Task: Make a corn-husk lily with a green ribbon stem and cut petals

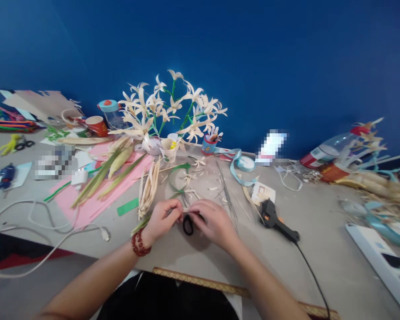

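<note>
Close together over the table, my left hand [165, 218] and my right hand [213, 222] both have their fingers pinched. A pale sliver shows between the fingertips, too small to name. A pair of scissors [188, 225] shows a black handle loop just below my fingertips; the rest is hidden under my right hand. Left of my left hand lies a bundle of dried husk strips [149, 189]. Beyond the hands are a loose pale flower [188, 178], a green wrapped stem [178, 168] and small husk scraps. Thin wires [225, 191] lie to the right.
White husk flowers [142, 104] stand in cups at the back, near a paper cup [168, 150]. A black glue gun [276, 221] with a cord lies right, by blue ribbon [245, 163]. Pink paper [86, 202] with corn husks [120, 162] and white cables [36, 218] spread left.
</note>
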A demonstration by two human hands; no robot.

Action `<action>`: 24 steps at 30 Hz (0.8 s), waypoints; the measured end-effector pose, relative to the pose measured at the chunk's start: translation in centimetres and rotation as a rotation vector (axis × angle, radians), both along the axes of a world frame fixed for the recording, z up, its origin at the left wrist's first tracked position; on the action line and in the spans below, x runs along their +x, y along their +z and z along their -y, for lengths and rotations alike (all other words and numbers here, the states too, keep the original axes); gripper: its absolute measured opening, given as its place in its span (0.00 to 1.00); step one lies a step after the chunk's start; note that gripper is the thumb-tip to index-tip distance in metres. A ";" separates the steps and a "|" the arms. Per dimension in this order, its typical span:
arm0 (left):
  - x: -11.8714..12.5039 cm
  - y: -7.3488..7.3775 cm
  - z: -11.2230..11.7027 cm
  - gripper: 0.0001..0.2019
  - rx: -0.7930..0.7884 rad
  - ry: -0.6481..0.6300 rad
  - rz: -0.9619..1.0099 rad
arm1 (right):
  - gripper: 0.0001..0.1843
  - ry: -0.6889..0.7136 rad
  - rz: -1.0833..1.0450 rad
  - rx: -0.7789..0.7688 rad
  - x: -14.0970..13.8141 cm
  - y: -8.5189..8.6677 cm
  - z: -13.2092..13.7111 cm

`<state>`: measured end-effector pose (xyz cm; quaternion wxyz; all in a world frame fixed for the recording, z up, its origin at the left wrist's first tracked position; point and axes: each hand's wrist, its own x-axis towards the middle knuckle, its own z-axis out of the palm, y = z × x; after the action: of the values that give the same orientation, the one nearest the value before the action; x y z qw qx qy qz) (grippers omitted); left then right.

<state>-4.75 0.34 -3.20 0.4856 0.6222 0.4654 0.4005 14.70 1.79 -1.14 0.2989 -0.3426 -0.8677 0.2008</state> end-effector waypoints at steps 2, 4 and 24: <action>-0.1 0.0 -0.2 0.12 -0.130 -0.016 0.131 | 0.08 0.007 -0.041 -0.068 0.2 0.0 -0.2; -0.1 0.0 -0.3 0.12 -0.234 -0.043 0.210 | 0.09 0.032 -0.062 -0.086 0.2 0.0 -0.2; -0.4 0.4 -0.5 0.09 -0.017 -0.121 0.188 | 0.08 0.018 -0.467 -0.817 0.1 -0.5 0.0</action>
<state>-5.14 0.80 -2.81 0.5556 0.6047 0.3830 0.4232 14.81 1.76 -1.66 0.3250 -0.3706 -0.6299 0.6002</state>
